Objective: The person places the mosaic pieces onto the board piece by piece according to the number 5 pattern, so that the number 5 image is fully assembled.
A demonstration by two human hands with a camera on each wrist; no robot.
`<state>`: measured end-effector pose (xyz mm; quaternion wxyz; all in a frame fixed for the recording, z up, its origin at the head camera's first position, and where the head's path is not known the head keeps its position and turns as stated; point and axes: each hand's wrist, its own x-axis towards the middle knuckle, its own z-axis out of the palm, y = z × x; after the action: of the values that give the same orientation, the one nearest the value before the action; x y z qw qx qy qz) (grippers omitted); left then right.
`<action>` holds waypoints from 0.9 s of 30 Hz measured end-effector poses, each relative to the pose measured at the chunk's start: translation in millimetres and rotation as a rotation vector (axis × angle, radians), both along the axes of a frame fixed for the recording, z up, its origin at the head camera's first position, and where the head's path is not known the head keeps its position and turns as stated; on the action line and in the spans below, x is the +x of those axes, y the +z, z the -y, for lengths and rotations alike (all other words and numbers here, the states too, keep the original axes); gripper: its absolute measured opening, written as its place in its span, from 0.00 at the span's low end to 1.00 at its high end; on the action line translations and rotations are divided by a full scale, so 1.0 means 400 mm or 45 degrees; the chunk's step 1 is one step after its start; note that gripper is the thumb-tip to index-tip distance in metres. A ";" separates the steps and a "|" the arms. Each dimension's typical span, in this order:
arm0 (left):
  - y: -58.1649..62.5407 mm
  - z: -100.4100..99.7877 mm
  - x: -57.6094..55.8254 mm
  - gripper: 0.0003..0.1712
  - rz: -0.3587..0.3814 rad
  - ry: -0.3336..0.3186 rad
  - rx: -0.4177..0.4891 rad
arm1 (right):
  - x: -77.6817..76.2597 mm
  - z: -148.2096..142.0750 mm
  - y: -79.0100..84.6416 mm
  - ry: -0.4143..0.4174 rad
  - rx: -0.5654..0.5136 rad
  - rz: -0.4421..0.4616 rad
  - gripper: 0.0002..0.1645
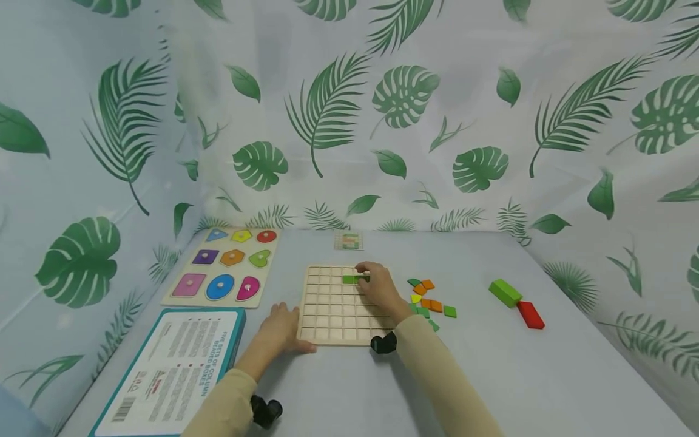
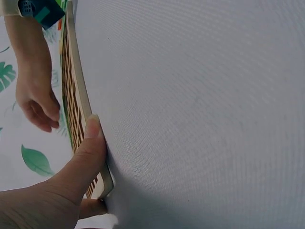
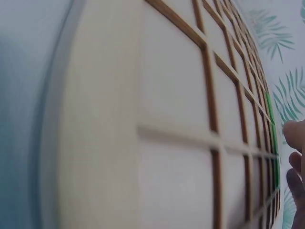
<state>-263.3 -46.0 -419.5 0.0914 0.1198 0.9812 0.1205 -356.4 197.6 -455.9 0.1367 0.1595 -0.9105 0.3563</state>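
Observation:
A square wooden grid board [image 1: 327,315] lies on the table. My left hand [image 1: 281,328] holds its near left corner; in the left wrist view the thumb [image 2: 90,148] lies along the near edge and a finger shows beyond the corner. Over the far right part of the board is my right hand [image 1: 378,286], its fingers loosely bent, beside green tiles [image 1: 351,280] set in the grid. In the right wrist view the fingers [image 3: 295,136] stand just off the green tiles [image 3: 273,114], and I see nothing between them.
Loose green, orange and yellow tiles [image 1: 435,305] lie right of the board. Farther right are a green block [image 1: 505,292] and a red block [image 1: 531,315]. At left are a shape puzzle [image 1: 220,267] and a blue-edged box [image 1: 175,370]. A small pattern card [image 1: 348,241] lies behind.

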 end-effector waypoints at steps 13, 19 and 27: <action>0.007 0.001 0.014 0.51 -0.015 -0.051 -0.002 | 0.037 -0.105 0.022 -0.029 -0.124 0.036 0.16; 0.008 0.004 0.019 0.51 -0.002 -0.056 0.007 | 0.062 -0.173 0.041 -0.060 -0.119 0.080 0.17; 0.009 0.006 0.015 0.52 0.007 -0.062 0.000 | 0.093 -0.266 0.060 -0.155 -0.105 0.123 0.16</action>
<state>-257.3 -48.5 -415.8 0.0971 0.1434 0.9777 0.1187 -319.0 304.1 -431.7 0.1206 0.0809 -0.9085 0.3919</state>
